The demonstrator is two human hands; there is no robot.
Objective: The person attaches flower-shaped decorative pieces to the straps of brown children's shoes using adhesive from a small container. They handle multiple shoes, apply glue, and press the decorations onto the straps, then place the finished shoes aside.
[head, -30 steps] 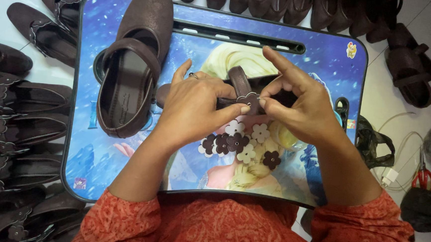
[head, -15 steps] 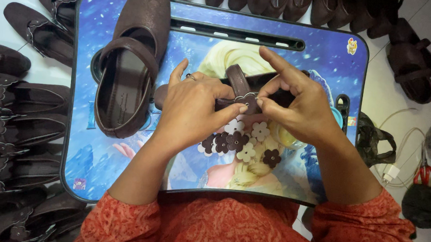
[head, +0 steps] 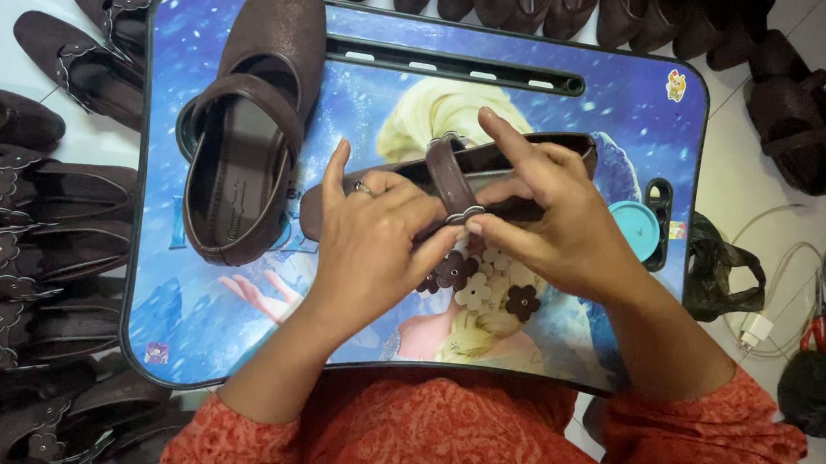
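Observation:
A dark brown strapped shoe [head: 532, 163] lies on its side across the middle of a blue picture-printed lap tray [head: 573, 108]. My left hand [head: 370, 239] presses on its toe end, fingers reaching the strap [head: 447, 172]. My right hand [head: 552, 221] grips the shoe from the right, its thumb and fingers pinching at the base of the strap. Several small brown and cream flower-shaped pieces [head: 482, 282] lie on the tray just below both hands.
A second brown shoe [head: 247, 126] rests upright on the tray's left part. A turquoise round lid [head: 635, 231] sits at the tray's right edge. Rows of similar brown shoes [head: 21, 237] cover the floor left and along the top. Black bag, white cable and red-handled scissors [head: 823, 329] lie right.
Both hands stay on the shoe with small finger shifts at the strap. The view has moved slightly; nothing else on the tray has moved.

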